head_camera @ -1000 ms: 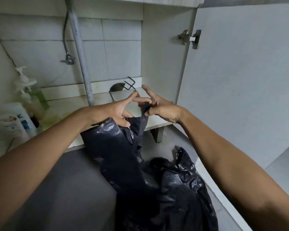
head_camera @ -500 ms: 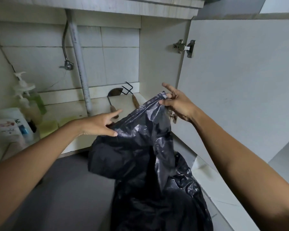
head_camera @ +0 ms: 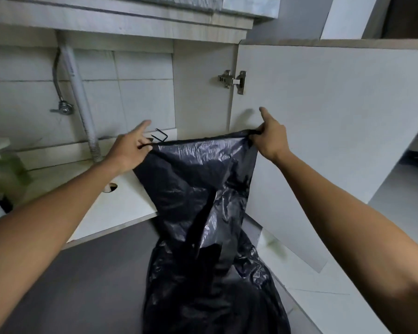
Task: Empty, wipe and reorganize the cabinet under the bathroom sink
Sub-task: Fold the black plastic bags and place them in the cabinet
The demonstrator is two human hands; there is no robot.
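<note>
Fingers (head_camera: 144,143) of the left hand (head_camera: 128,150) pinch the left end of the black bin bag's rim, index stretched free toward the cabinet. At far left, blurred pump bottles (head_camera: 0,160), probably soap, stand on the cabinet floor (head_camera: 121,201); drain hose (head_camera: 82,104) behind. Bin bag (head_camera: 203,189) hangs between both hands, rim pulled taut and level, body drooping to the grey floor. Right hand (head_camera: 270,138) clamps the rim's right end beside the open door (head_camera: 336,141). Bottles lie left of the bag; left hand is nearer.
</note>
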